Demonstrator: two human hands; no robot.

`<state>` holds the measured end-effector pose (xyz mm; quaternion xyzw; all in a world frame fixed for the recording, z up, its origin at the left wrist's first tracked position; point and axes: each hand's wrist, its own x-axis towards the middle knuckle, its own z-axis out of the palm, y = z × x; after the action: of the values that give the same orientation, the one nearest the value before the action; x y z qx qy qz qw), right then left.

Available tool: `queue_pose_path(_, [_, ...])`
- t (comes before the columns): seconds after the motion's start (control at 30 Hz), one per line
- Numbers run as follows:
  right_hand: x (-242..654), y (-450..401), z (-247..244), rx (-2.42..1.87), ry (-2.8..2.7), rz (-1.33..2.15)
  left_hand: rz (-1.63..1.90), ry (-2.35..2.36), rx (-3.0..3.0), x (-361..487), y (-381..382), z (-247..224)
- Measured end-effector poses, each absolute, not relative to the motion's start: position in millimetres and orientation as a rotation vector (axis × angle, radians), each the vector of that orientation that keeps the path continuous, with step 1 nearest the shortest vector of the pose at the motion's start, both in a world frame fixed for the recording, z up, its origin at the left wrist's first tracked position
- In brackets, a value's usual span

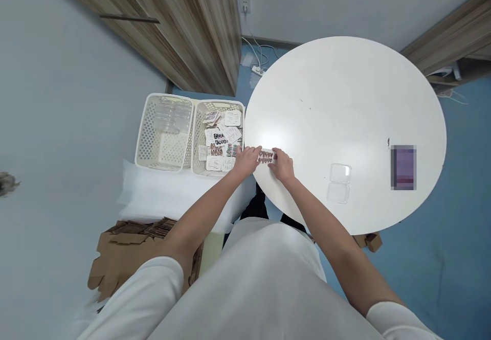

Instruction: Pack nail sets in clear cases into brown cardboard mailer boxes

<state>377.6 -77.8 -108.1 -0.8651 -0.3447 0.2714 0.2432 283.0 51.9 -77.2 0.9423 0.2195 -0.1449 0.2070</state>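
Note:
A card of press-on nails (pixel 265 157), with reddish-brown nails in two rows, is held between my two hands at the left edge of the white round table (pixel 345 89). My left hand (pixel 247 160) grips the card's left end with its fingers closed. At the opposite end, my right hand (pixel 283 166) pinches the card's right side. Farther right on the table lies a clear plastic case (pixel 339 183), its lid folded open, with nothing visible inside.
Left of the table stands a white basket (pixel 195 151) with several nail cards. Beside it, another white basket (pixel 143 148) holds clear plastic cases (pixel 173 115). A blurred purple item (pixel 404 167) lies at the table's right. Flattened cardboard boxes (pixel 123 258) are stacked at lower left.

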Motion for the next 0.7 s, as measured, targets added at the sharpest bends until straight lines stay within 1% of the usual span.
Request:
queue_pose_path(0.13, [381.7, -88.3, -103.1, -2.244, -0.964, 0.749, -0.378, 0.609, 2.614, 281.6, 45.7, -69.4])
queue_pose_path(0.3, [394.8, -125.1, -81.9, -2.150, -0.999, 0.761, -0.313, 0.566, 2.601, 287.0, 19.1, -56.4])
queue_pose_path(0.5, [417.8, -209.5, -60.5, -2.124, -0.990, 0.736, -0.263, 0.512, 2.567, 307.5, -53.9, -47.0])
queue_pose_path(0.7, [448.3, -301.0, -63.0, -2.107, -0.968, 0.816, -0.277, 0.417, 2.501, 335.6, -132.8, -51.1])
